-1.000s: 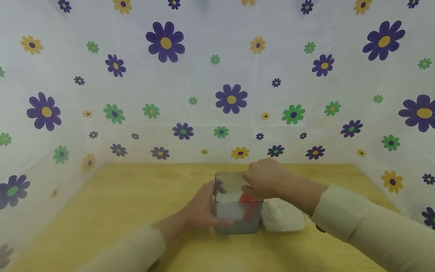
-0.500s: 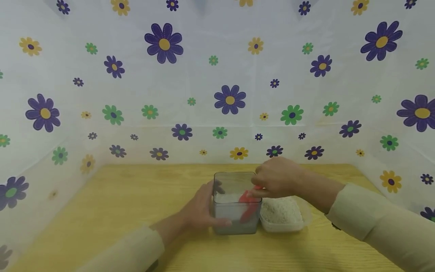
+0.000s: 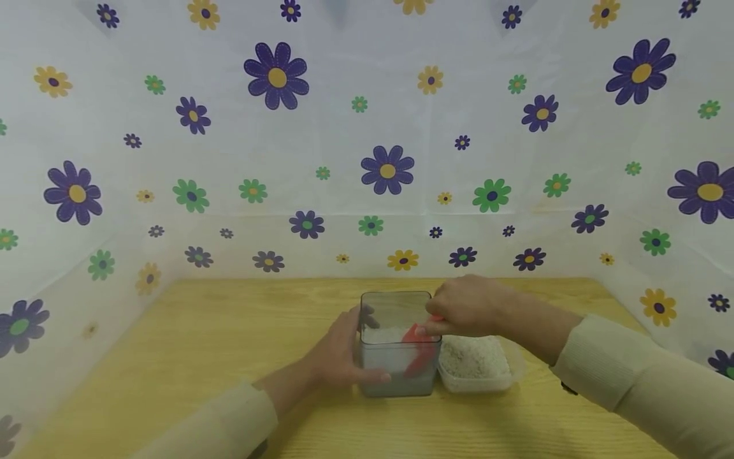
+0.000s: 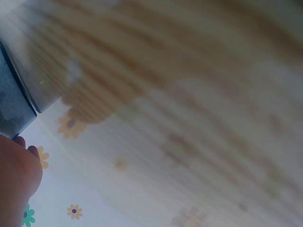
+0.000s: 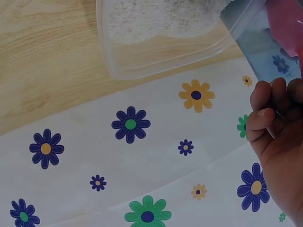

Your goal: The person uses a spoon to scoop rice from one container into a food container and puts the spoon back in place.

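In the head view, my left hand (image 3: pixel 338 357) holds a clear, square-sided container (image 3: pixel 395 376) at its left side, thumb across the front and fingers round the back. My right hand (image 3: pixel 467 307) grips a red scoop (image 3: pixel 414 333) by its handle at the container's right rim. The scoop's head slopes down inside, seen through the wall, above white rice (image 3: pixel 381 334). The right wrist view shows the curled fingers of my right hand (image 5: pixel 279 127), with the scoop (image 5: pixel 286 23) partly cut off. Only a corner of the container (image 4: pixel 16 104) shows in the left wrist view.
A low clear plastic tub (image 3: pixel 478 384) heaped with rice (image 3: pixel 473 356) stands against the container's right side, beneath my right forearm. Both stand on a wood-grain tabletop (image 3: pixel 229 344). A white flowered sheet (image 3: pixel 332 127) rises behind the table and along both sides.
My right hand has shifted right from over the container to its right rim, drawing the scoop with it, and is now nearly still. The left hand keeps its hold on the container.
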